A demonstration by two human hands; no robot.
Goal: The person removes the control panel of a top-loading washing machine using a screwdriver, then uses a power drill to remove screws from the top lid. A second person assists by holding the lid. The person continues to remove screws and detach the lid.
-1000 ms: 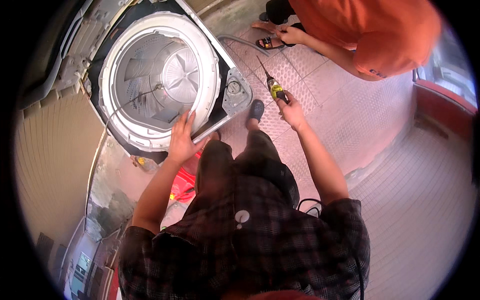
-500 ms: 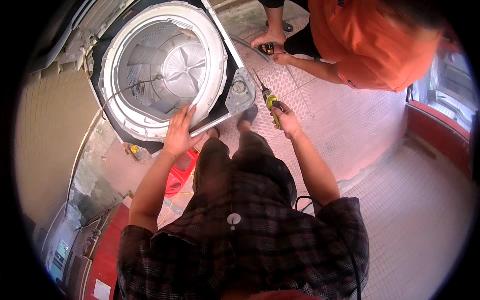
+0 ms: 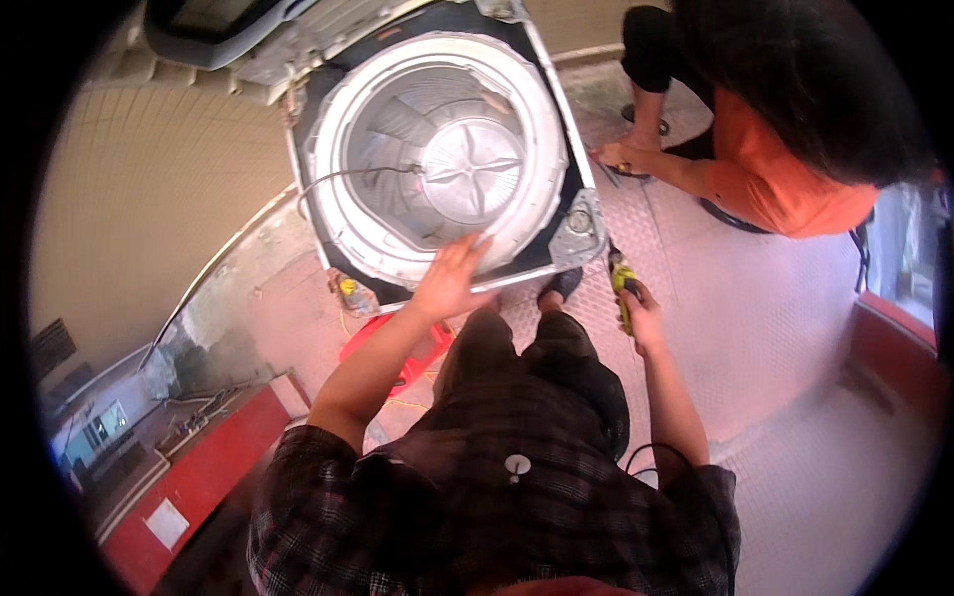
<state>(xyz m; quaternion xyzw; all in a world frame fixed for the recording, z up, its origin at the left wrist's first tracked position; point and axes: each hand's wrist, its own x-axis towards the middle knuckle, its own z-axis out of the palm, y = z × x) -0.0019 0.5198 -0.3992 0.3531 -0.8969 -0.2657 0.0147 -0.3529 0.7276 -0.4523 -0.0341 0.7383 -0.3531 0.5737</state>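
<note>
Pinkish checker-plate floor [image 3: 755, 328] everywhere, washer tub [image 3: 447, 159] filling top centre. I've got my left hand [image 3: 449, 280] spread flat on its white rim, right hand [image 3: 644, 316] at centre-right wrapped around a yellow screwdriver [image 3: 622, 288].

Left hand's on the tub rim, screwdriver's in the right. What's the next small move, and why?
Probably bring the screwdriver in the right hand up to the grey corner bracket of the washing machine. The tool hangs just below that corner, apart from it, while the left hand rests flat on the white tub rim, steadying it.
</note>
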